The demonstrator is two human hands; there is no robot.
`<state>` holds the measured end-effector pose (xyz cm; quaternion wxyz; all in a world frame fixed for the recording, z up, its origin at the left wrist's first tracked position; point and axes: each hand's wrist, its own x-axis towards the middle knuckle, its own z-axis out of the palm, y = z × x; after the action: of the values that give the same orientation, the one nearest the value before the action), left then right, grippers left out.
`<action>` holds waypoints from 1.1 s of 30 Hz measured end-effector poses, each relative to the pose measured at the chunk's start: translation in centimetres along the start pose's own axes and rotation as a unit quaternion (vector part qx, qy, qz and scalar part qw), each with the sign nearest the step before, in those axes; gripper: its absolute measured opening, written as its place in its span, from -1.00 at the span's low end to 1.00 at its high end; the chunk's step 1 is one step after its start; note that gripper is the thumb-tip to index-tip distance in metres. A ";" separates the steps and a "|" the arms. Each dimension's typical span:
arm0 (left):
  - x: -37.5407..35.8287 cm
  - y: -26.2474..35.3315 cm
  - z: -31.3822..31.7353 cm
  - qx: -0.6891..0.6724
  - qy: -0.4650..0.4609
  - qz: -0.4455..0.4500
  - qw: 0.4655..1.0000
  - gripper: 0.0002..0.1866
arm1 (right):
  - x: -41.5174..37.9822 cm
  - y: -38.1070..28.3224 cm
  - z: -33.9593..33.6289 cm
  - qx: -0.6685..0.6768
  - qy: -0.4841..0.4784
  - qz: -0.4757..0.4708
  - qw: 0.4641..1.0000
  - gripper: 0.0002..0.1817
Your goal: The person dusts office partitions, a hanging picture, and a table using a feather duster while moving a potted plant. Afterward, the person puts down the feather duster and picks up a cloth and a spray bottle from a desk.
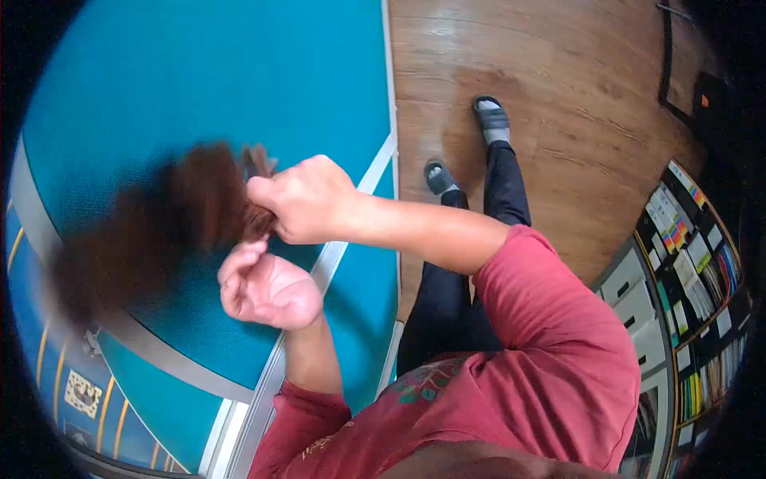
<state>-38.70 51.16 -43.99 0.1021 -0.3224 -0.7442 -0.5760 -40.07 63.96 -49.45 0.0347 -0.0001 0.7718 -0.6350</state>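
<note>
A long bundle of brown hair (207,191), like a wig or hairpiece, stretches to the left over the teal tabletop and is smeared by motion. My right hand (311,199) is closed round its near end, thumb on top, with a small grey piece (259,160) sticking out just above. Below it, my left hand (275,291) is turned palm up. Its fingers are curled, with the fingertips pinched at the lower end of the hair, close under my right hand. The hair's far end hangs over the table's grey edge as a dark blur.
A teal table (239,72) with a grey rim fills the left side. Beyond its left edge lies a blue striped surface (100,431). Wood flooring (574,104) is on the right, with my slippered feet (492,120). A shelf of binders (694,279) and drawers (638,311) stands at lower right.
</note>
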 end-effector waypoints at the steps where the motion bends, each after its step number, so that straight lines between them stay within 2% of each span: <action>1: 0.2 0.0 0.1 -0.022 -0.012 0.008 1.000 -0.57 | 0.3 1.2 -0.4 -0.027 0.022 0.035 0.999 -0.78; 2: 0.5 0.2 0.2 -0.042 -0.025 0.016 0.999 -0.57 | 1.2 3.4 -0.8 -0.051 0.043 0.069 0.995 -0.77; 4: 0.3 0.1 0.4 -0.040 -0.036 0.003 0.999 -0.57 | 3.8 11.0 -0.9 0.003 0.124 0.255 0.959 -0.74; 6: -0.4 0.0 1.0 -0.039 -0.047 -0.008 0.998 -0.56 | 3.2 13.7 -3.6 0.229 0.082 0.322 0.915 -0.72; 7: -0.5 -0.5 1.4 -0.022 -0.044 -0.010 0.999 -0.56 | 3.8 13.4 -2.3 0.097 0.126 0.260 0.952 -0.73; 8: -0.8 -1.3 1.9 0.000 -0.036 -0.013 0.999 -0.56 | 3.9 12.4 -0.2 -0.038 0.161 0.191 0.968 -0.74; 9: -1.0 -2.1 2.2 -0.003 -0.039 -0.009 0.999 -0.54 | 3.2 10.0 -0.6 -0.029 0.065 0.131 0.989 -0.76; 10: -1.2 -2.8 2.9 0.000 -0.040 -0.013 0.999 -0.54 | 2.4 9.2 -0.6 0.014 0.060 0.052 0.997 -0.77; 12: -1.7 -4.1 4.3 0.039 -0.032 -0.036 0.998 -0.51 | 2.8 12.4 1.5 0.004 0.030 0.153 0.988 -0.77; 13: -2.1 -4.9 4.1 0.033 -0.075 -0.047 0.996 -0.51 | 2.9 16.6 3.1 0.050 0.073 0.228 0.970 -0.74; 15: -2.7 -7.0 5.5 0.060 -0.106 -0.073 0.990 -0.52 | 2.1 28.1 7.6 0.267 0.058 0.387 0.881 -0.62; 16: -3.2 -8.1 6.1 0.058 -0.115 -0.094 0.987 -0.53 | 0.7 34.0 11.1 0.220 0.045 0.337 0.914 -0.60; 17: -3.5 -9.0 6.5 0.059 -0.115 -0.096 0.987 -0.53 | 0.4 36.1 12.4 0.237 -0.005 0.440 0.866 -0.58; 18: -3.5 -9.8 6.9 0.042 -0.120 -0.105 0.986 -0.53 | -0.1 37.7 13.0 0.134 -0.028 0.420 0.897 -0.56; 19: -3.6 -10.7 7.2 0.026 -0.126 -0.115 0.985 -0.54 | -0.1 39.7 13.3 0.123 -0.032 0.416 0.900 -0.57; 20: -3.8 -11.5 7.5 0.031 -0.128 -0.119 0.984 -0.54 | -0.1 40.6 12.9 0.142 -0.058 0.439 0.885 -0.57; 21: -3.1 -9.2 7.7 0.027 -0.126 -0.125 0.984 -0.54 | -0.1 41.1 12.3 0.159 -0.084 0.462 0.868 -0.56; 23: -2.9 -9.4 7.9 0.025 -0.121 -0.133 0.983 -0.54 | 1.5 44.9 11.8 0.041 -0.118 0.510 0.851 -0.52; 24: -2.9 -9.5 8.0 0.023 -0.129 -0.137 0.982 -0.54 | 2.1 44.2 9.9 0.038 -0.116 0.507 0.853 -0.52; 26: -2.5 -9.5 8.0 0.027 -0.136 -0.138 0.981 -0.54 | 2.9 42.1 7.8 0.064 0.058 0.530 0.843 -0.51; 27: -2.4 -9.4 8.0 0.031 -0.137 -0.145 0.980 -0.54 | 4.1 41.3 7.3 0.045 0.086 0.492 0.865 -0.49; 29: -2.2 -9.2 7.8 0.038 -0.139 -0.155 0.977 -0.55 | 7.1 38.8 5.3 0.092 -0.007 0.450 0.888 -0.46; 30: -2.0 -9.1 7.8 0.034 -0.138 -0.151 0.978 -0.54 | 8.1 36.0 4.9 0.160 0.130 0.417 0.885 -0.54; 31: -2.6 -10.7 8.3 0.026 -0.137 -0.153 0.978 -0.54 | 9.4 34.3 4.5 0.134 0.241 0.341 0.899 -0.62; 32: -2.4 -10.1 8.6 0.024 -0.138 -0.157 0.978 -0.54 | 9.5 30.3 3.0 0.155 0.281 0.290 0.902 -0.57; 33: -2.0 -9.7 9.1 0.023 -0.124 -0.141 0.982 -0.54 | 8.7 26.0 0.7 0.186 0.244 0.218 0.926 -0.55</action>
<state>-40.98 57.60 -55.55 -0.0659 -0.2805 -0.8024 -0.5227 -47.56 67.92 -75.49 -0.0174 0.3296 0.6055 -0.7242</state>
